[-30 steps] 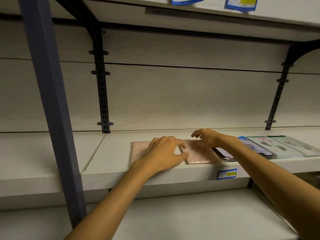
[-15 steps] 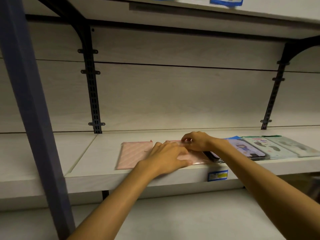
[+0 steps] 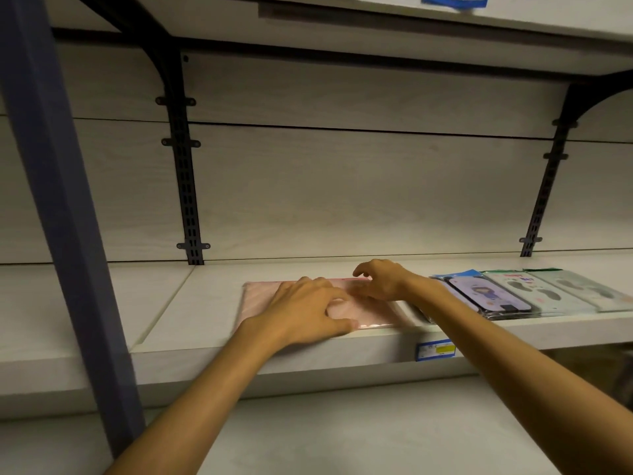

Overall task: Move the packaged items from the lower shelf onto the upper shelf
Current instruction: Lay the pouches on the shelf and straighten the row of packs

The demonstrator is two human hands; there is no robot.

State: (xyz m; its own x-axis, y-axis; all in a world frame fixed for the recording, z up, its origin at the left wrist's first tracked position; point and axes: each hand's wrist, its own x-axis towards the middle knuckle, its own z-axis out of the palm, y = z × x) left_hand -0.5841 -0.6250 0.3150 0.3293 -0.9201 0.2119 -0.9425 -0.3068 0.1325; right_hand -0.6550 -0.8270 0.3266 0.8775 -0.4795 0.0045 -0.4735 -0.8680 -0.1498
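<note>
**Head view: both hands on the pink packets, middle shelf**

Head view looks along a pale wooden shelf (image 3: 191,313) with our two forearms reaching onto it.

Left hand (image 3: 305,311): palm down, fingers spread and flat, pressing on the pink packets (image 3: 368,311). Nothing pinched; the fingers lie loose on the wrapper, thumb at the front edge near the shelf lip.

Right hand (image 3: 380,281): arched, fingers curled down, tips touching the far edge of the same pink packets. We cannot tell whether they have closed on the wrapper or only rest against it.

Pink packets: flat on the shelf, under the left fingers and just in front of the right fingertips; some pink shows past the left knuckles, toward the dark upright (image 3: 186,200).

To the outside of the right wrist: a packet with a cartoon figure (image 3: 488,296), then two pale green packets with footprint shapes (image 3: 534,291), side by side, slightly overlapping.

Below the right wrist, on the shelf's front edge: a blue and yellow price tag (image 3: 435,349).

Under our forearms: a lower shelf (image 3: 342,433), bare where we see it.

Above the fingers: another shelf (image 3: 376,32), blue labels (image 3: 454,0) at its edge.
</note>
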